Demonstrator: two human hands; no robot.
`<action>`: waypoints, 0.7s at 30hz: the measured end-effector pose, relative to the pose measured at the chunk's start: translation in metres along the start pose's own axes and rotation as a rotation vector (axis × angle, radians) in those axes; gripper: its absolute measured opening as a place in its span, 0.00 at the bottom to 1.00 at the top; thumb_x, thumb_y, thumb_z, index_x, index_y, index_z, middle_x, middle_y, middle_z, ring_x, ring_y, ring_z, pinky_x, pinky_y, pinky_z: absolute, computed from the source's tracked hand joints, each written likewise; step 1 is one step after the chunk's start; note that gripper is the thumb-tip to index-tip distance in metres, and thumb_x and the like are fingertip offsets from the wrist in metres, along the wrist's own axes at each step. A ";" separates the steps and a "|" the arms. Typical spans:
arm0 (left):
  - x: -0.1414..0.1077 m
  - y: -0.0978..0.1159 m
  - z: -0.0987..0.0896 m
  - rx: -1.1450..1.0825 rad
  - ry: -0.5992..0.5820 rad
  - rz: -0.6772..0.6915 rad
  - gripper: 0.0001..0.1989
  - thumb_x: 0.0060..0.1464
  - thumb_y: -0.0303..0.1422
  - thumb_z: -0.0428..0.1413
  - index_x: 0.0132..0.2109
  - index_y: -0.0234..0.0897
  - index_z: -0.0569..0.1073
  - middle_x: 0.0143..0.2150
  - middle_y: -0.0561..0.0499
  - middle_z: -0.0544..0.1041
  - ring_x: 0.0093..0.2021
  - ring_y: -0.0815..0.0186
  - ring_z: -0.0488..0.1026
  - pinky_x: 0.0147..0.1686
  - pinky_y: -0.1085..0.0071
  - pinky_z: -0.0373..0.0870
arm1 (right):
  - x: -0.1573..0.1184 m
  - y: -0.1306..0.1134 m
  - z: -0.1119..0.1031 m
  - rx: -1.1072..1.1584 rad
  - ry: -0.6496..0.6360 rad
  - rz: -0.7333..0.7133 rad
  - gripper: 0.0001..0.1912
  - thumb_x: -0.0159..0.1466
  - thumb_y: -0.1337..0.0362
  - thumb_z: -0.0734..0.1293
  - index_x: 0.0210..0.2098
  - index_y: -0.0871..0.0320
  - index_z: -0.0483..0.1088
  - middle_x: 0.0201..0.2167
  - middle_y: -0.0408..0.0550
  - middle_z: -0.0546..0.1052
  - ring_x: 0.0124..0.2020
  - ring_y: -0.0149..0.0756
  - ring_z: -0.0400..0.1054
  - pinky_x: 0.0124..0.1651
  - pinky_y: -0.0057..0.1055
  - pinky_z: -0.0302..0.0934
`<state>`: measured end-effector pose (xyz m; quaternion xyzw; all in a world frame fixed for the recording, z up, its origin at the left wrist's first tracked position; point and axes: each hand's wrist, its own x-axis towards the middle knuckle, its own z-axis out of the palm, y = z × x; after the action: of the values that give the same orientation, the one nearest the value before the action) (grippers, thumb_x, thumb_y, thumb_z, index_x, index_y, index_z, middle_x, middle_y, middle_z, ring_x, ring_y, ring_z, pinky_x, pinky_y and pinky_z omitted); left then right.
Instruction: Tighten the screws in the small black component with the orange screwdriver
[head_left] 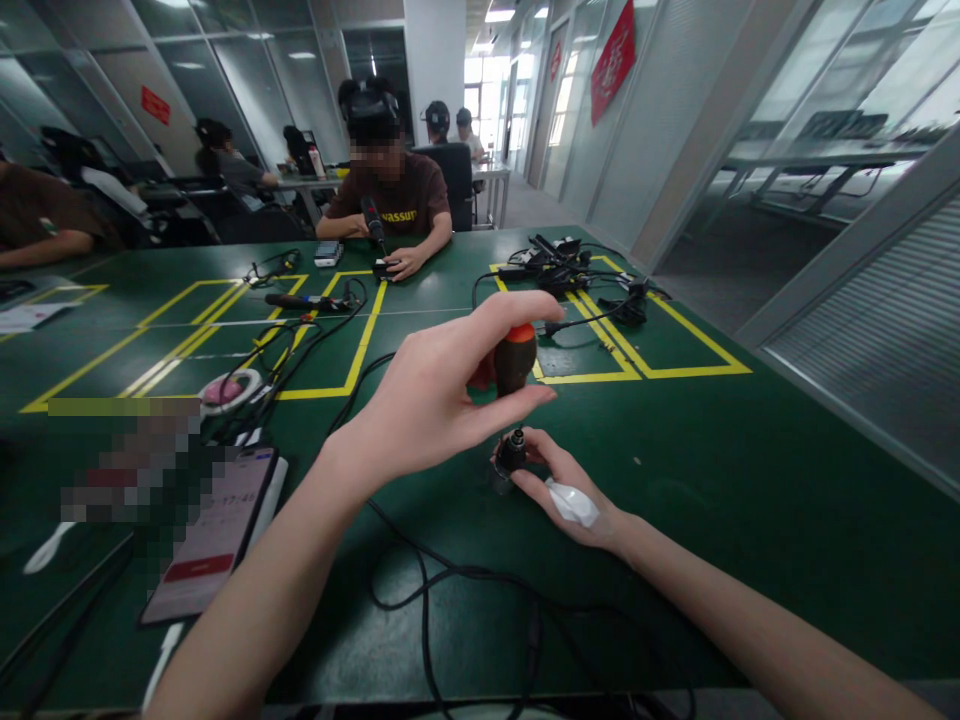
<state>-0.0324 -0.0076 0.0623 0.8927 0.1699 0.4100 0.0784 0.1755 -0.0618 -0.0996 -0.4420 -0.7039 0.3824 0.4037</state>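
My left hand grips a screwdriver with a dark, orange-topped handle. Its index finger curls over the orange end, and the thumb lies along the lower side. The screwdriver's shaft is hidden behind the thumb. Below, close to the tabletop, my right hand pinches a small black cylindrical part between thumb and fingers. A metal ring shows at the part's upper end, with something clear around its base. Whether the screwdriver touches this part cannot be seen. A white patch covers the base of my right thumb.
Across the green table, a co-worker holds a power screwdriver. A heap of black adapters and cables lies at the back right. A phone rests at the left; loose black cable runs in front of me.
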 end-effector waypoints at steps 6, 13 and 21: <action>0.000 0.003 0.012 -0.013 0.058 0.018 0.20 0.64 0.36 0.58 0.60 0.37 0.67 0.43 0.50 0.79 0.35 0.69 0.76 0.36 0.71 0.73 | -0.001 0.001 0.000 -0.012 0.008 -0.027 0.16 0.69 0.59 0.66 0.55 0.54 0.67 0.51 0.54 0.80 0.48 0.47 0.78 0.55 0.47 0.74; 0.004 0.007 0.017 -0.115 0.157 0.041 0.11 0.67 0.27 0.52 0.54 0.38 0.70 0.49 0.46 0.78 0.48 0.63 0.78 0.49 0.64 0.77 | -0.002 0.001 -0.001 -0.014 0.015 -0.002 0.17 0.70 0.56 0.66 0.56 0.54 0.67 0.51 0.54 0.80 0.48 0.47 0.77 0.56 0.48 0.73; 0.001 0.010 0.039 -0.680 0.184 -0.216 0.06 0.70 0.37 0.51 0.48 0.41 0.66 0.40 0.53 0.70 0.26 0.76 0.66 0.25 0.75 0.70 | -0.002 0.000 -0.001 0.002 0.006 -0.028 0.16 0.71 0.53 0.66 0.54 0.53 0.68 0.49 0.53 0.80 0.48 0.46 0.77 0.56 0.46 0.73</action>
<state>0.0000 -0.0168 0.0403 0.7518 0.1235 0.5111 0.3979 0.1770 -0.0631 -0.0997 -0.4330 -0.7083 0.3761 0.4116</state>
